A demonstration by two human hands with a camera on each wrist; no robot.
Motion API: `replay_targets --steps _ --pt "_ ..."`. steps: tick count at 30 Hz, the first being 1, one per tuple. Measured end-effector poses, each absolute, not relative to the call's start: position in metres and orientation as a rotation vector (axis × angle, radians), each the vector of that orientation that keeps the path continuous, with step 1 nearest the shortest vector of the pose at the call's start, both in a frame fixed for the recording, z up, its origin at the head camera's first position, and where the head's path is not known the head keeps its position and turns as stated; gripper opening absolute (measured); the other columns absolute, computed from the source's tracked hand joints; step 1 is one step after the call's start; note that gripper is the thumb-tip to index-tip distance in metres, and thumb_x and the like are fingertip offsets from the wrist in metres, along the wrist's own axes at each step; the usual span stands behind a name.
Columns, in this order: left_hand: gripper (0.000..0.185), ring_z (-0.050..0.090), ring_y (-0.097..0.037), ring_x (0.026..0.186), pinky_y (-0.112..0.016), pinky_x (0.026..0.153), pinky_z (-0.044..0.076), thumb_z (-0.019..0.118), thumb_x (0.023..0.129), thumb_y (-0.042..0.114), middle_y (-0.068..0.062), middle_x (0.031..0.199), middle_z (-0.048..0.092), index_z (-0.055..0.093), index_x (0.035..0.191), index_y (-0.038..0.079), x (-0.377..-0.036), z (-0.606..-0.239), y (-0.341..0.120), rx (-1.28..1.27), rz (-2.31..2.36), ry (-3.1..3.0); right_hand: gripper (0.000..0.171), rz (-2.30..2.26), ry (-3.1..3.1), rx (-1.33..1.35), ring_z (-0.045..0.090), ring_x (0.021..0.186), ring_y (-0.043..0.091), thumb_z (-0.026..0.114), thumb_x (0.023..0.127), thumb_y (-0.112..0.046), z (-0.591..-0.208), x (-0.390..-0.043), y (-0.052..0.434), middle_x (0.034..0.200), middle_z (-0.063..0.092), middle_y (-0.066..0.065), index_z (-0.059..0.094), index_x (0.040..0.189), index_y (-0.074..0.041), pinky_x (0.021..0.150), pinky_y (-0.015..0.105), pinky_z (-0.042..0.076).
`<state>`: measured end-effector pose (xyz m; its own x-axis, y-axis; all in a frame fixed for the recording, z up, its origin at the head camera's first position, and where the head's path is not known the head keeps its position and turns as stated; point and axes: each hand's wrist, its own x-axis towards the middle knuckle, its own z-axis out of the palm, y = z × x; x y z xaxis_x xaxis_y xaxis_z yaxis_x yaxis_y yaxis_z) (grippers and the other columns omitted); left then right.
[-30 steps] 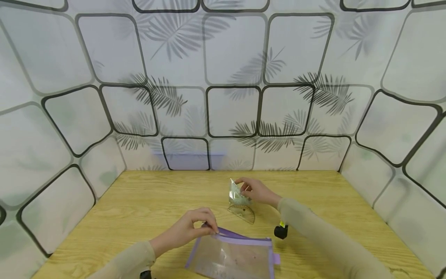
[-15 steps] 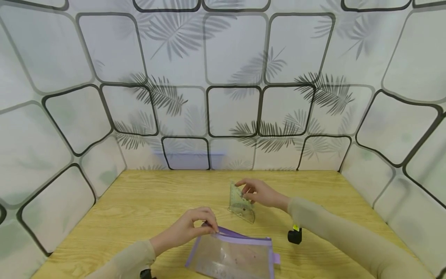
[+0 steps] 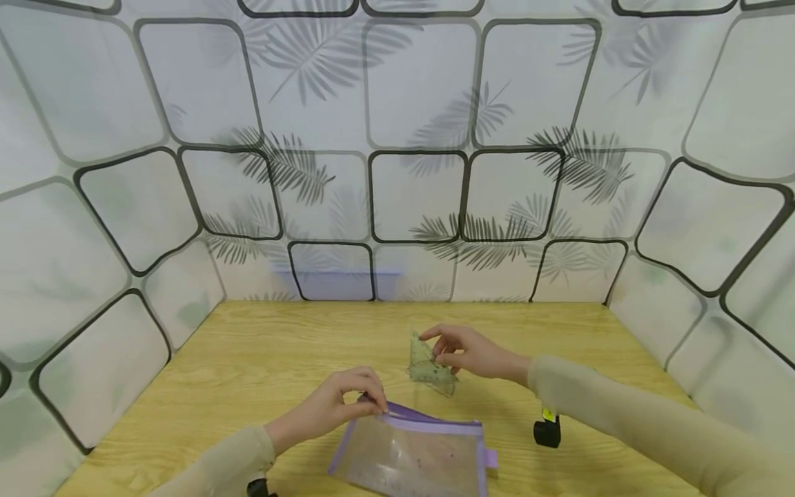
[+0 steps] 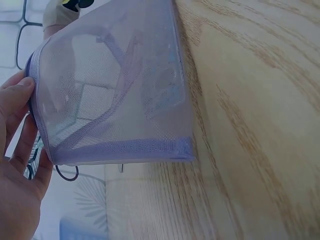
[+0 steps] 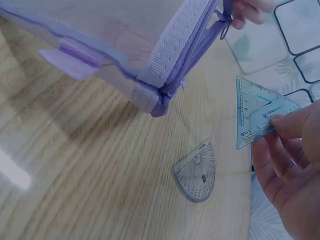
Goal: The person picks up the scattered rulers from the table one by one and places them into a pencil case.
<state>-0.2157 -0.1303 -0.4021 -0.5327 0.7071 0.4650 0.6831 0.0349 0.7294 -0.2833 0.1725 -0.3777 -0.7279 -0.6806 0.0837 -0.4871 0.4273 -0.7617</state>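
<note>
Now: right hand (image 3: pixel 473 353) pinches clear triangle ruler (image 5: pixel 261 110) above protractor (image 5: pixel 196 172) on table (image 3: pixel 248 359); left hand (image 3: pixel 332 407) pinches purple mesh pouch (image 3: pixel 413 455) top edge, near side.

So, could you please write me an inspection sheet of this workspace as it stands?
Surface: wooden table, light grain.
Job's things: purple mesh pouch at the near edge, zip end lifted; clear set square raised off the table; protractor lying flat.
Clutter: nothing seen.
Hands: left hand pinches the pouch's zip end; right hand pinches the set square.
Cables: nothing seen.
Surroundings: leaf-patterned panels on three sides.
</note>
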Motion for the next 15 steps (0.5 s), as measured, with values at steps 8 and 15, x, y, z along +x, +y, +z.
replay_targets --steps 8,15 --pt "0.009 0.062 -0.011 0.090 -0.029 0.076 0.055 0.064 0.095 0.014 -0.011 0.098 0.066 0.072 0.099 0.010 -0.216 -0.399 -0.129 1.529 1.551 2.237 0.041 -1.190 2.372 -1.002 0.066 0.090 0.030 0.059 0.099 -0.010 -0.372 -0.271 0.176 0.106 0.067 0.018 0.051 0.140 -0.007 0.072 0.052 0.058" --pt "0.009 0.061 -0.010 0.091 -0.028 0.077 0.054 0.064 0.095 0.014 -0.010 0.099 0.066 0.072 0.099 0.011 -0.217 -0.398 -0.130 1.526 1.542 2.238 0.038 -1.177 2.312 -0.976 0.066 0.089 0.027 0.060 0.099 -0.011 -0.370 -0.266 0.175 0.106 0.067 0.012 0.054 0.137 -0.009 0.070 0.041 0.059"
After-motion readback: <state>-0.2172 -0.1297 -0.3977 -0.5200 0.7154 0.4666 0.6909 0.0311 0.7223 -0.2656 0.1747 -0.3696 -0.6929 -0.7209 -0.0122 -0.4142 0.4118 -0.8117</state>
